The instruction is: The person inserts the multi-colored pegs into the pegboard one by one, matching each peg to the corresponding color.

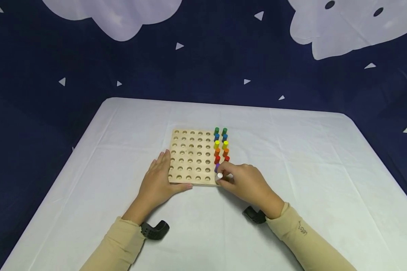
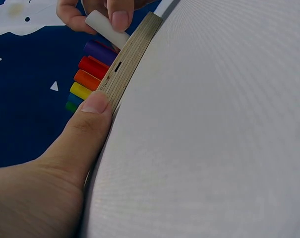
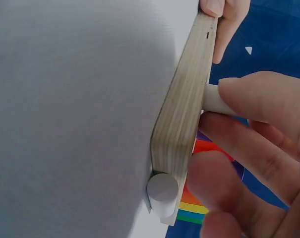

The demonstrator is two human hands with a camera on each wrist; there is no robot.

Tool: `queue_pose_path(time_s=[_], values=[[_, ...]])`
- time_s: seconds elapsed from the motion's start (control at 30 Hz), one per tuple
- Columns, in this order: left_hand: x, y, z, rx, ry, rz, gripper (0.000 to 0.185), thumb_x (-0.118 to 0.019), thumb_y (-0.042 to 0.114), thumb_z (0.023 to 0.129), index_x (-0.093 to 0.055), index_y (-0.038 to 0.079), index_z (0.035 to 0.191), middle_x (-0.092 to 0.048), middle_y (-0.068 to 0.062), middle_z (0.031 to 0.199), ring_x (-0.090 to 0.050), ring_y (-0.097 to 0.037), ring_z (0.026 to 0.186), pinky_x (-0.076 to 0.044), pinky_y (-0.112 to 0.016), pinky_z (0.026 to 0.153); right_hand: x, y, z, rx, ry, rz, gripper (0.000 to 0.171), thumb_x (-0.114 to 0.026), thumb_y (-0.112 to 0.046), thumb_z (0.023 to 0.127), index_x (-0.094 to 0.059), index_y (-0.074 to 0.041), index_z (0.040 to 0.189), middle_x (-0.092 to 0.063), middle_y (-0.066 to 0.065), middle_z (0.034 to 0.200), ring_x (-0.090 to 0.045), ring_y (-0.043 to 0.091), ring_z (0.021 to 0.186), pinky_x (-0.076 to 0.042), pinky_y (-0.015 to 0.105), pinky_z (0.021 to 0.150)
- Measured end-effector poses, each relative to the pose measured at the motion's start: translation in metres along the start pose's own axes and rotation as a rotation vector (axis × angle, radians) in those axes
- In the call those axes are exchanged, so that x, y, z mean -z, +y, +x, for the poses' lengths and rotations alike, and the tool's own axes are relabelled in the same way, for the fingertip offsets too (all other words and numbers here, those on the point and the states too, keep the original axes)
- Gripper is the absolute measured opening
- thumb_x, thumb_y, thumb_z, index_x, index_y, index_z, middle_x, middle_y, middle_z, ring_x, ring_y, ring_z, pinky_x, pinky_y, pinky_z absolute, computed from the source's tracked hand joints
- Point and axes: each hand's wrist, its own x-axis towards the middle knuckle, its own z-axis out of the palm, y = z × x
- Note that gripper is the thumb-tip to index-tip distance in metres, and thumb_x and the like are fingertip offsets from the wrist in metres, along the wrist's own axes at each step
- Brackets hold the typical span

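Note:
My right hand (image 1: 249, 184) pinches a white peg (image 1: 219, 175) between thumb and fingers at the board's front row, near its right corner. In the right wrist view the peg's lower end meets the board's top face. My left hand (image 1: 156, 188) steadies the wooden pegboard (image 1: 191, 157), fingers straight along its left side and thumb on the front edge. Two columns of coloured pegs stand on the right: green, blue, yellow (image 1: 217, 144), orange, red (image 1: 217, 159). A purple peg (image 2: 100, 50) is next to the white one. Fingers partly hide the front right corner.
Rows of bare holes fill the board's left and middle. A second white peg (image 3: 162, 193) shows its round end against the board's corner in the right wrist view. A white cloth (image 1: 312, 180) covers the table, with a dark blue patterned backdrop (image 1: 203, 71) behind.

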Motion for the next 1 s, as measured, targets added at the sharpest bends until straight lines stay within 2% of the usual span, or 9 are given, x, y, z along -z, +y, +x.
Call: queue_pose_path(time_s=[0.23, 0.4, 0.47, 0.53, 0.6, 0.67, 0.73, 0.83, 1.0], values=[[0.0, -0.001, 0.0, 0.004, 0.005, -0.007, 0.136, -0.08, 0.068, 0.066, -0.01, -0.006, 0.156, -0.015, -0.022, 0.164, -0.014, -0.035, 0.154, -0.011, -0.049, 0.127, 0.002, -0.002, 0.002, 0.013, -0.033, -0.06, 0.02, -0.081, -0.023, 0.084, -0.071, -0.022, 0.102, -0.073, -0.013, 0.087, -0.057, 0.002, 0.066, -0.046, 0.021, 0.059], [-0.001, -0.001, 0.0, 0.008, -0.004, -0.007, 0.136, -0.079, 0.069, 0.067, -0.009, -0.005, 0.157, -0.014, -0.02, 0.165, -0.013, -0.033, 0.155, -0.01, -0.048, 0.128, 0.014, 0.0, 0.0, 0.006, 0.036, -0.017, 0.018, -0.077, -0.029, 0.087, -0.072, -0.022, 0.103, -0.071, -0.015, 0.083, -0.048, -0.001, 0.056, -0.041, 0.02, 0.051], [-0.001, -0.001, 0.0, 0.007, -0.002, -0.008, 0.136, -0.08, 0.069, 0.066, -0.009, -0.005, 0.157, -0.014, -0.02, 0.165, -0.013, -0.033, 0.155, -0.01, -0.048, 0.128, 0.022, 0.004, -0.001, -0.039, 0.094, 0.019, 0.015, -0.073, -0.029, 0.09, -0.072, -0.021, 0.103, -0.069, -0.014, 0.079, -0.045, 0.002, 0.052, -0.039, 0.021, 0.048], [-0.001, -0.001, 0.0, 0.001, 0.004, -0.009, 0.137, -0.08, 0.068, 0.066, -0.009, -0.005, 0.157, -0.014, -0.021, 0.165, -0.013, -0.034, 0.155, -0.01, -0.048, 0.128, 0.028, 0.011, -0.001, -0.122, 0.112, 0.045, 0.016, -0.069, -0.029, 0.092, -0.071, -0.019, 0.106, -0.067, -0.011, 0.077, -0.044, 0.006, 0.05, -0.038, 0.023, 0.046], [-0.002, 0.0, 0.0, -0.005, 0.011, -0.007, 0.136, -0.08, 0.068, 0.066, -0.01, -0.005, 0.157, -0.016, -0.021, 0.164, -0.014, -0.034, 0.155, -0.01, -0.048, 0.128, 0.031, 0.018, -0.001, -0.226, 0.075, 0.066, 0.024, -0.067, -0.029, 0.094, -0.068, -0.016, 0.113, -0.067, -0.007, 0.079, -0.045, 0.01, 0.052, -0.038, 0.025, 0.048], [-0.002, -0.001, 0.0, -0.014, 0.018, -0.005, 0.136, -0.081, 0.068, 0.066, -0.011, -0.007, 0.156, -0.017, -0.023, 0.163, -0.015, -0.035, 0.154, -0.011, -0.049, 0.127, 0.031, 0.025, -0.001, -0.328, -0.007, 0.074, 0.032, -0.065, -0.031, 0.094, -0.064, -0.014, 0.122, -0.068, -0.004, 0.084, -0.047, 0.012, 0.055, -0.039, 0.026, 0.051], [-0.002, -0.001, 0.0, -0.016, 0.022, -0.002, 0.136, -0.081, 0.067, 0.065, -0.012, -0.007, 0.156, -0.018, -0.024, 0.163, -0.016, -0.035, 0.154, -0.012, -0.05, 0.127, 0.028, 0.03, 0.0, -0.392, -0.098, 0.077, 0.039, -0.064, -0.032, 0.094, -0.061, -0.013, 0.128, -0.069, -0.002, 0.089, -0.05, 0.013, 0.058, -0.041, 0.027, 0.054], [-0.002, -0.001, 0.001, -0.013, 0.015, -0.002, 0.137, -0.081, 0.067, 0.065, -0.011, -0.007, 0.156, -0.018, -0.023, 0.163, -0.015, -0.035, 0.154, -0.012, -0.05, 0.127, 0.02, 0.036, 0.001, -0.421, -0.164, 0.065, 0.042, -0.064, -0.032, 0.093, -0.06, -0.012, 0.13, -0.069, -0.001, 0.09, -0.055, 0.013, 0.064, -0.045, 0.027, 0.058], [-0.001, -0.001, 0.0, 0.0, -0.005, -0.002, 0.137, -0.08, 0.069, 0.066, -0.009, -0.006, 0.157, -0.015, -0.022, 0.164, -0.013, -0.034, 0.155, -0.01, -0.048, 0.128, 0.012, 0.035, 0.004, -0.428, -0.203, 0.025, 0.039, -0.066, -0.031, 0.092, -0.062, -0.012, 0.126, -0.067, -0.003, 0.087, -0.056, 0.013, 0.067, -0.045, 0.027, 0.058]])
